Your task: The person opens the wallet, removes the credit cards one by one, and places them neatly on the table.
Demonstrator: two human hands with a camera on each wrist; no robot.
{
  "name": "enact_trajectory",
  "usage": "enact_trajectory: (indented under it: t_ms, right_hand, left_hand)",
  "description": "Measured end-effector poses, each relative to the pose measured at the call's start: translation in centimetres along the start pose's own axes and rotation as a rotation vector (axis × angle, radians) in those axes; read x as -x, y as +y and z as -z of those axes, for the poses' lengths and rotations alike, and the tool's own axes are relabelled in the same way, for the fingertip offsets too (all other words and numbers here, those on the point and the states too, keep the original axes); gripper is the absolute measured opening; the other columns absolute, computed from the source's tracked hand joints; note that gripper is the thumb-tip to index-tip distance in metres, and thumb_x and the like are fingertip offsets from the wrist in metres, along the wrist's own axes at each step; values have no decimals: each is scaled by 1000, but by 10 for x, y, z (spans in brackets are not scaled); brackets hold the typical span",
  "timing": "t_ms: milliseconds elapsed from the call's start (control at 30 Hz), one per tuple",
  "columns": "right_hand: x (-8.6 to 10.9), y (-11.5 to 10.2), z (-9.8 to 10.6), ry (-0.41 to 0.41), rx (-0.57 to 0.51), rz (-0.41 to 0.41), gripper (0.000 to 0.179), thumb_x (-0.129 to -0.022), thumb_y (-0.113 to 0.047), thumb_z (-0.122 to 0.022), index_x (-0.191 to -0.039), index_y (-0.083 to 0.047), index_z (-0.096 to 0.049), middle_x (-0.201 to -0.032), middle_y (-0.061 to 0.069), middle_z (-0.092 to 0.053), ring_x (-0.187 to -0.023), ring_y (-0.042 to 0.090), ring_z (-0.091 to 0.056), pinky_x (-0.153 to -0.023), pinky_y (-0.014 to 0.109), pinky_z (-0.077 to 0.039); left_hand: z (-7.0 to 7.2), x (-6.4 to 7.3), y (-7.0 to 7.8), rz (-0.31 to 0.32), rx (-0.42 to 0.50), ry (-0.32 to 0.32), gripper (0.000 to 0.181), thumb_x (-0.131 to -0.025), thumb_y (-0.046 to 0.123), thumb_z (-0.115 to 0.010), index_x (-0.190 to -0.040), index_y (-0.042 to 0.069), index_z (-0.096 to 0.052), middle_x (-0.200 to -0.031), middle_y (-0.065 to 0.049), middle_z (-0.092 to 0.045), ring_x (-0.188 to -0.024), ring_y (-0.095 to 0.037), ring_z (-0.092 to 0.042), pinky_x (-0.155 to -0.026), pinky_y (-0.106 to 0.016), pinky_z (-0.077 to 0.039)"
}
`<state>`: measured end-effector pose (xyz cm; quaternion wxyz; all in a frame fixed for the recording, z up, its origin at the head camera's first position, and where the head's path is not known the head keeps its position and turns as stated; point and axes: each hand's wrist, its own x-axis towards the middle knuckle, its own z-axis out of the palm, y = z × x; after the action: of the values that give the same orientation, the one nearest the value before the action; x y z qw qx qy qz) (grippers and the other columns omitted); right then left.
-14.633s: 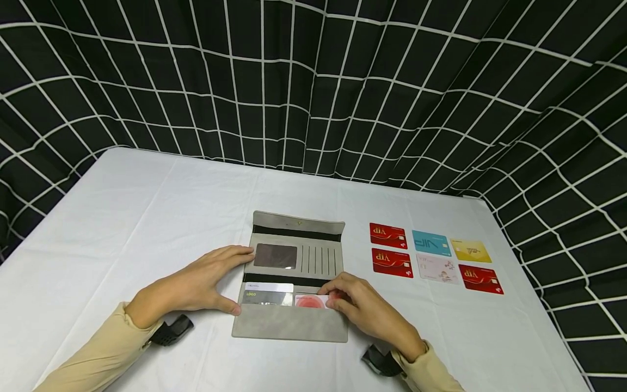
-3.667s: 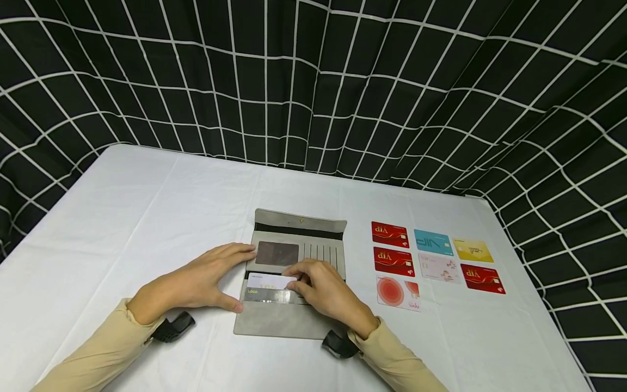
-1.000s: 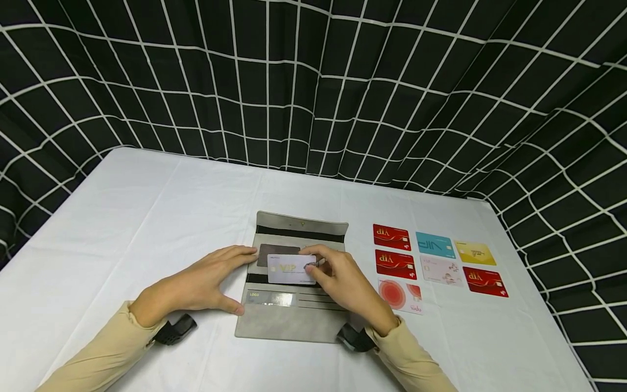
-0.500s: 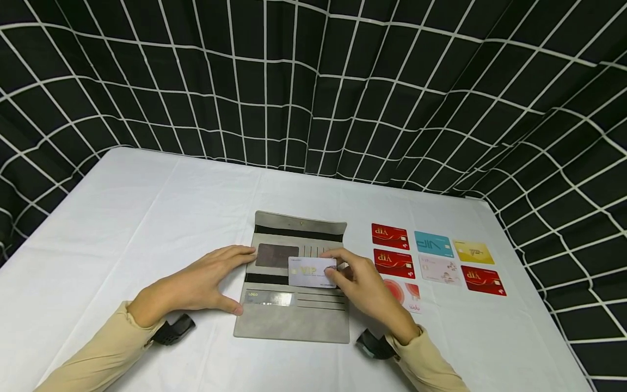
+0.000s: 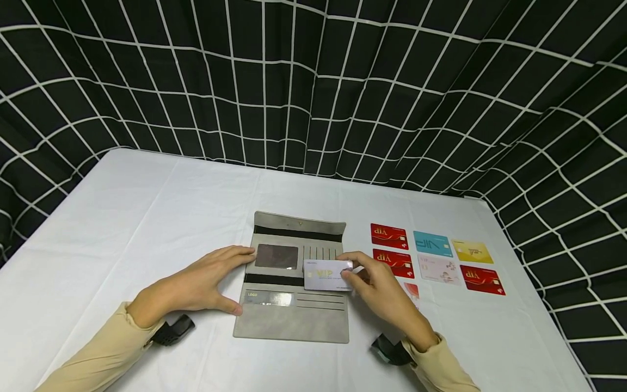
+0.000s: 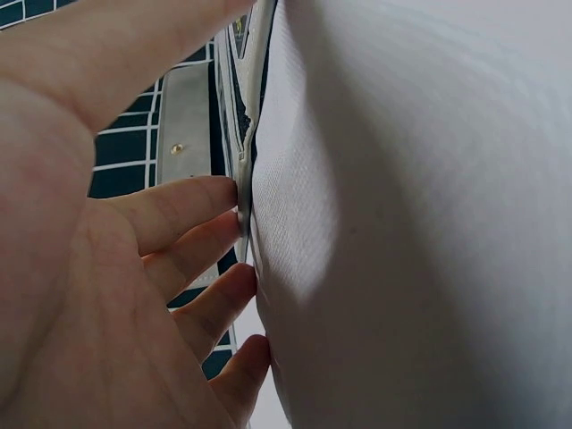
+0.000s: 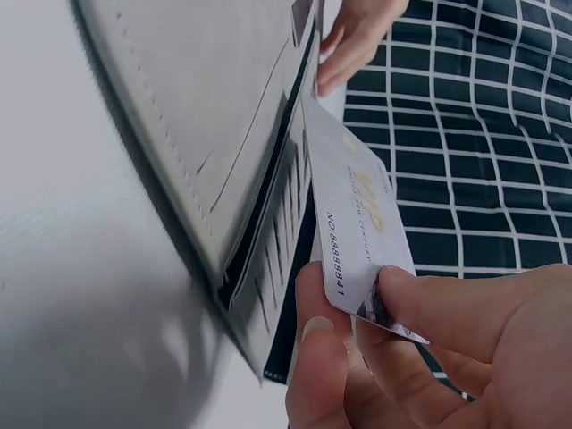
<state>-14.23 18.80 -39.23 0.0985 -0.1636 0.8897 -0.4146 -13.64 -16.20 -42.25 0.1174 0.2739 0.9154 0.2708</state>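
A grey wallet (image 5: 291, 325) lies unfolded on the table. My left hand (image 5: 198, 280) rests at its left edge, thumb and fingertips touching it; the left wrist view shows the fingers (image 6: 192, 214) extended along that edge. My right hand (image 5: 384, 286) pinches a pale lilac VIP card (image 5: 324, 275) by its right end, raised over the wallet's right half. In the right wrist view, the thumb lies on the face of this card (image 7: 357, 210), near its printed number. A grey LOGO card (image 5: 266, 298) sits in the lower left pocket; slots beside it show no card.
Right of the wallet lie red VIP cards (image 5: 388, 236), a blue card (image 5: 433, 244), a yellow card (image 5: 471, 251) and a pale pink card (image 5: 438, 269). A card with red circles (image 5: 412, 293) is partly hidden behind my right hand. A black gridded curtain (image 5: 294, 87) stands behind the table.
The red-circle card has gone from the wallet to the table. The lilac VIP card has come out of its left pocket and moved right in my right hand. The left hand stays put.
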Motion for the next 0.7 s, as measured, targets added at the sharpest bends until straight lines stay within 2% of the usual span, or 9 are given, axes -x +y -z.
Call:
enact_trajectory:
  t_ms: [233, 500, 700]
  right_hand:
    - [5, 8, 7, 32, 37, 3, 32, -93, -4, -64, -125, -7, -63, -102, 11, -69, -65, 17, -61, -59, 21, -50]
    - [12, 14, 17, 66, 29, -66, 32, -94, -8, -64, -127, -10, -63, -93, 8, -66, -62, 12, -55, -53, 22, -47]
    - [18, 19, 24, 73, 16, -96, 32, -95, -9, -64, -128, -9, -62, -90, 10, -61, -60, 14, -55, -51, 23, -49]
  left_hand:
    - [-1, 0, -2, -3, 2, 3, 99, -70, 49, -83, -149, 4, -42, -157, -10, -39, -146, -36, -34, -117, -61, -29]
    - [-1, 0, -1, 2, 5, 4, 99, -70, 49, -83, -149, 5, -42, -156, -10, -39, -146, -36, -34, -117, -61, -29]
    - [-1, 0, 0, 0, 3, 4, 99, -70, 49, -83, -149, 4, -43, -156, -10, -39, -146, -37, -34, -117, -61, -29]
